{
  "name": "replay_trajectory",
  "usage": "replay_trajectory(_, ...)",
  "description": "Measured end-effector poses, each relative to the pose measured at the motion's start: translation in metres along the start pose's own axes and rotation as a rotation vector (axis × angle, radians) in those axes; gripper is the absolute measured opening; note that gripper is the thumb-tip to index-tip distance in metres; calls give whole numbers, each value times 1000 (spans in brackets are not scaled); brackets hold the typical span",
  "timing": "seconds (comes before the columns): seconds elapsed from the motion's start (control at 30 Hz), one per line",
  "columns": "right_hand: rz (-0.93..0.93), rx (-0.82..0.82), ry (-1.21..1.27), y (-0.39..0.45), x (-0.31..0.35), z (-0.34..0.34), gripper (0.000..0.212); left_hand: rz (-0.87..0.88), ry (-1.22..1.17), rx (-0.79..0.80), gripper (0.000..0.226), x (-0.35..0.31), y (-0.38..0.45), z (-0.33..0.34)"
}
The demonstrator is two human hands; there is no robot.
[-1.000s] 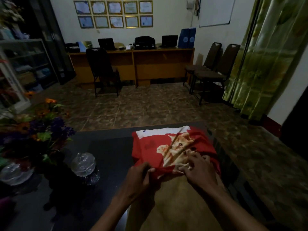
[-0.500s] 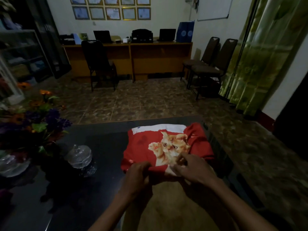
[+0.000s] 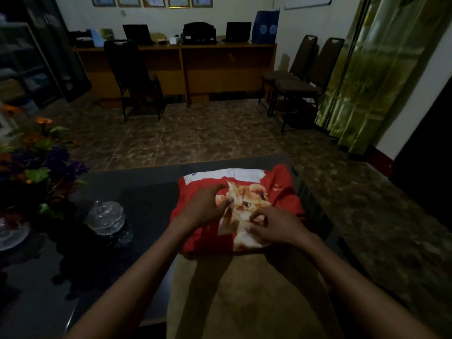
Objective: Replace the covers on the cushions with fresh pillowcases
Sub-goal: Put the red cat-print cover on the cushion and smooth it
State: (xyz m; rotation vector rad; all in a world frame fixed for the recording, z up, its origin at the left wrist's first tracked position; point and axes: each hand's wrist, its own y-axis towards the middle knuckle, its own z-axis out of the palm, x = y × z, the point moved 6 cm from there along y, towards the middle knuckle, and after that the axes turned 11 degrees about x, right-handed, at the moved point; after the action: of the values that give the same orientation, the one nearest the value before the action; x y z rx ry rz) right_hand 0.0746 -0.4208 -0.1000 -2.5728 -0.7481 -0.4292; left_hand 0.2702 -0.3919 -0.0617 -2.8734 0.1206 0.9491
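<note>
pillowcase: red, orange kitten print, white band at far edge; lies folded on far right part of dark table, over tan cushion
cushion: tan, near edge of table, runs under pillowcase
left hand: on pillowcase, fingers curled, pinching fabric by kitten print
right hand: on pillowcase, fingertips bunched, pinching fabric
table: dark, glossy; glass dish and flowers at left
room: tiled floor, wooden desk, chairs, green curtain

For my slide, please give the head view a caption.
Both hands, left and right, work the red cat pillowcase on the dark table.
</note>
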Motion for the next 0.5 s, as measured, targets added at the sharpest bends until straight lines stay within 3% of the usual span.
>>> replay_trajectory(0.17,86,-56,-6,24,-4,-23,40,-178,291,153,71,29,69,57)
replay_trajectory(0.3,124,-307,101,50,-13,-45,54,-214,253,8,73,52,54,107)
replay_trajectory(0.43,151,-129,60,100,-27,-21,88,-196,251,-126,70,54,41,108)
replay_trajectory(0.5,178,-110,61,116,-42,4,89,-203,235,-159,71,56,39,109)
